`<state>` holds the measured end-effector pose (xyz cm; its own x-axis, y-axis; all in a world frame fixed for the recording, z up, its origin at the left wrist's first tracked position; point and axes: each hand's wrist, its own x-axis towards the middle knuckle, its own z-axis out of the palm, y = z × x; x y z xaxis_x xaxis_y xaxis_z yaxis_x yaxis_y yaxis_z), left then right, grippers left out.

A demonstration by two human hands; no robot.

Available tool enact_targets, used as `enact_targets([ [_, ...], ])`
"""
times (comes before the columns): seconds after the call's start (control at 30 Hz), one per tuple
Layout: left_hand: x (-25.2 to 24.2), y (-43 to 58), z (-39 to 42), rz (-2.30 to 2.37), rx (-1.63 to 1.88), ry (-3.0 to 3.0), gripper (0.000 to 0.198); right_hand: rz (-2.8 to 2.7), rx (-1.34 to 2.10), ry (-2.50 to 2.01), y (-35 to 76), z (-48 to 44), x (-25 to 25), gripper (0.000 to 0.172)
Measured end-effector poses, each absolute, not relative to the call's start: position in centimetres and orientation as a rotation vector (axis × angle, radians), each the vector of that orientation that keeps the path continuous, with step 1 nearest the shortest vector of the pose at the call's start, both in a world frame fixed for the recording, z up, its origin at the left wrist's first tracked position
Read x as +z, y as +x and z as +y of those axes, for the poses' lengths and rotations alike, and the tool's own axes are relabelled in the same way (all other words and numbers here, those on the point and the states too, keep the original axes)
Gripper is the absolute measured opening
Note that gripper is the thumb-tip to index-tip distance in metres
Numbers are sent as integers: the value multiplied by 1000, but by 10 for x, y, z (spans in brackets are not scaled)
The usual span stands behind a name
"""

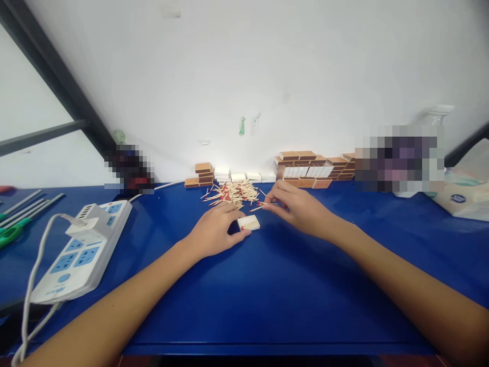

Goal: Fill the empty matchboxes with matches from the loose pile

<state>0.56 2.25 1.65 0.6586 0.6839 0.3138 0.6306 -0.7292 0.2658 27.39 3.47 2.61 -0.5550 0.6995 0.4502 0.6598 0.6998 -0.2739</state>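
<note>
Near the middle of the blue table, my left hand [217,229] grips a small white matchbox tray [249,221] between thumb and fingers. A match or two with red heads lie in the tray. To its right, my right hand [291,204] pinches a few matches [258,207], their red heads pointing left. Just beyond both hands spreads a loose heap of red-headed matches [236,191]. White trays [222,173] stand along the wall behind the heap.
Brown matchboxes [204,173] are stacked behind on the left, with a larger stack of matchboxes [305,168] on the right. A power strip [86,255] with white cables lies at left, near green-handled scissors [15,232]. A white plastic package [468,196] sits far right.
</note>
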Motion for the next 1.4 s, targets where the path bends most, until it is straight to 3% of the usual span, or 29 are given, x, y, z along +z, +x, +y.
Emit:
enact_targets([
  [1.4, 19, 7, 22, 1081, 579, 2753, 29, -2388, 159, -1069, 272, 33, 25, 20],
])
